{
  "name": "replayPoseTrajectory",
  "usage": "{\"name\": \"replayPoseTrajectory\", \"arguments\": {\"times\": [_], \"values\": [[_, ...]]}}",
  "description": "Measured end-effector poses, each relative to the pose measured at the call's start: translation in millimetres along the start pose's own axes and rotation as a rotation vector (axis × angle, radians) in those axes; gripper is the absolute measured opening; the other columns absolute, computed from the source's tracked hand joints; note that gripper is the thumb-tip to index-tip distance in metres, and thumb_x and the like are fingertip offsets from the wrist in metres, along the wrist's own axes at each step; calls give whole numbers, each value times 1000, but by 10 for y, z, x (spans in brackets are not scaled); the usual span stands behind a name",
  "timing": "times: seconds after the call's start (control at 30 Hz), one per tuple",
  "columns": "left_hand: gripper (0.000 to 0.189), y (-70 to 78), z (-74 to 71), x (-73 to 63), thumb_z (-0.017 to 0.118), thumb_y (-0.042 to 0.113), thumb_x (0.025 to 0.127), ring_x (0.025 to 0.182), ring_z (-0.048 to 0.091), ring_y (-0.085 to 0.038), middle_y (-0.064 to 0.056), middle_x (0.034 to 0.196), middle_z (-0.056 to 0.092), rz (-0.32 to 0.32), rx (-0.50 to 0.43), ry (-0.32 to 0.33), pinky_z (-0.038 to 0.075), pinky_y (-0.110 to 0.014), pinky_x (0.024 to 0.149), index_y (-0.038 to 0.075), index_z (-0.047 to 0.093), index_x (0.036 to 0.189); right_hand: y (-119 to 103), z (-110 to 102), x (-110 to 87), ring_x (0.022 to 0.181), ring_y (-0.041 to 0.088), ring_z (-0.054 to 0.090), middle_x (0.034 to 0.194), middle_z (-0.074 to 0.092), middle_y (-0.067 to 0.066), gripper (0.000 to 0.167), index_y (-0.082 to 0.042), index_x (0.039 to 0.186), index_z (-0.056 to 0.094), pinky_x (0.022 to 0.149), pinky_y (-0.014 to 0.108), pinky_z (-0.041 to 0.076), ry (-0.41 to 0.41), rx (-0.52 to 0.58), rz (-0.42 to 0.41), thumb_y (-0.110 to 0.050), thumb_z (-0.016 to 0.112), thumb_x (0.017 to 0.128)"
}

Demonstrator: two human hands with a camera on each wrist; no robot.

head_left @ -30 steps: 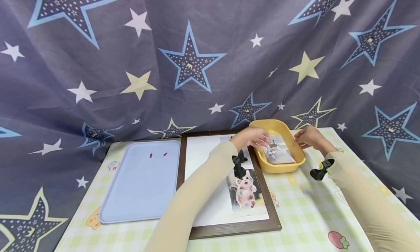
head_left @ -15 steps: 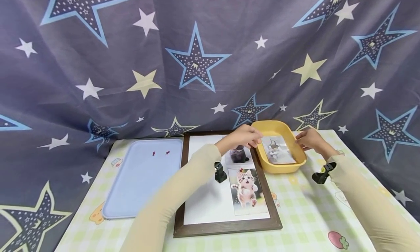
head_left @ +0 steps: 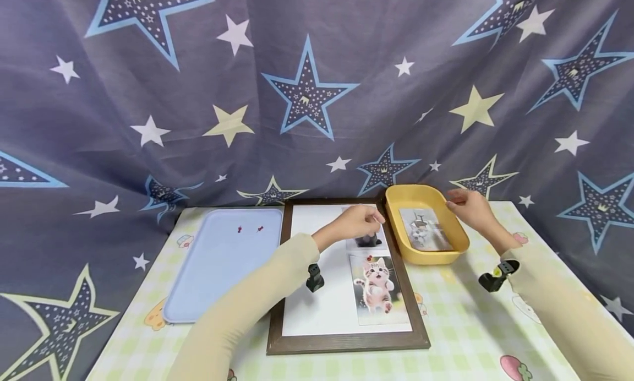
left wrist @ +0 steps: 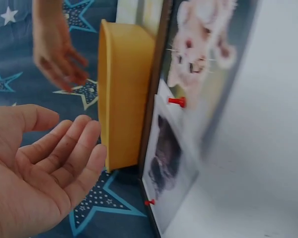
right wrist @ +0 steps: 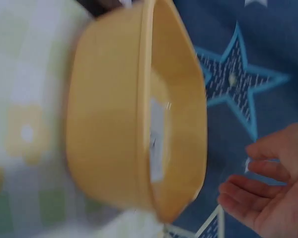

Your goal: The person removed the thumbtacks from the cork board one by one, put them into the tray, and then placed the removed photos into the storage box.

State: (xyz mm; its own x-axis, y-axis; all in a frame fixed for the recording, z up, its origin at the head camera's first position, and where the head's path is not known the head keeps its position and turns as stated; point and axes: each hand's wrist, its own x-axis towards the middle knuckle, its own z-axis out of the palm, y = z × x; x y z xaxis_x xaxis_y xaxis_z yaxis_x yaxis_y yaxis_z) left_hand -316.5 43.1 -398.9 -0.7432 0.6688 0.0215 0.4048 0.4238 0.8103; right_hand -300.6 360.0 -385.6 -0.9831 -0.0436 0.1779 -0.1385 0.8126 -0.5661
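Observation:
My left hand hovers over the upper part of a framed white board, fingers loosely bent and holding nothing. Partly hidden beneath it is a photo of a dark cat. Below that lies a photo of a striped kitten. In the left wrist view a red push pin stands at the kitten photo's edge and another push pin at the cat photo's edge. My right hand, also holding nothing, is beside the right rim of a yellow plastic basin. A photo print lies inside the basin.
On the left lies a light blue tray bearing two red push pins. A green checked cloth covers the table. Behind the table hangs a dark curtain with stars.
My left hand has moved left, from over the basin to over the framed board. My right hand has come off the basin's right rim and risen slightly. The view has shifted a little.

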Motion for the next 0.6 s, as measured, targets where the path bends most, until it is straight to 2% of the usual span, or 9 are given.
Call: {"name": "replayPoseTrajectory", "arguments": {"times": [0.1, 0.2, 0.27, 0.37, 0.43, 0.6], "values": [[25, -69, -3, -74, 60, 6, 97, 96, 73, -33, -17, 106, 74, -17, 66, 11, 56, -20, 71, -4, 69, 118, -207, 53, -63, 105, 50, 68, 117, 67, 36, 36, 13, 129, 60, 87, 59, 57, 81, 32, -119, -5, 61, 99], [26, -138, -20, -138, 62, 7, 95, 99, 72, -28, -16, 109, 75, -37, 122, 6, 56, -19, 77, -4, 70, 118, -399, 130, -141, 102, 49, 69, 113, 69, 34, 33, 11, 129, 62, 84, 56, 58, 128, 64, -218, -3, 62, 98], [26, -175, -35, -180, 63, 7, 94, 102, 70, -25, -15, 111, 74, -56, 157, 4, 56, -22, 83, -3, 70, 117, -530, 186, -189, 101, 46, 70, 114, 70, 32, 33, 9, 129, 62, 81, 49, 61, 132, 84, -254, -2, 62, 98], [25, -215, -57, -242, 65, 7, 92, 103, 69, -25, -14, 110, 75, -83, 190, -5, 56, -26, 86, -2, 71, 115, -704, 278, -260, 99, 41, 71, 113, 71, 29, 31, 8, 128, 64, 77, 39, 62, 135, 98, -318, -1, 63, 98], [25, -239, -66, -277, 66, 7, 91, 102, 69, -24, -14, 108, 75, -90, 205, -7, 56, -25, 86, -1, 72, 114, -803, 339, -312, 97, 38, 72, 113, 71, 27, 30, 7, 126, 65, 76, 38, 63, 138, 98, -370, 0, 65, 96], [24, -299, -67, -332, 66, 6, 89, 97, 69, -22, -14, 105, 75, -97, 195, -10, 55, -23, 83, -1, 72, 111, -964, 494, -454, 93, 32, 72, 111, 73, 22, 30, 6, 123, 67, 75, 46, 62, 125, 63, -506, 1, 68, 93]]}}
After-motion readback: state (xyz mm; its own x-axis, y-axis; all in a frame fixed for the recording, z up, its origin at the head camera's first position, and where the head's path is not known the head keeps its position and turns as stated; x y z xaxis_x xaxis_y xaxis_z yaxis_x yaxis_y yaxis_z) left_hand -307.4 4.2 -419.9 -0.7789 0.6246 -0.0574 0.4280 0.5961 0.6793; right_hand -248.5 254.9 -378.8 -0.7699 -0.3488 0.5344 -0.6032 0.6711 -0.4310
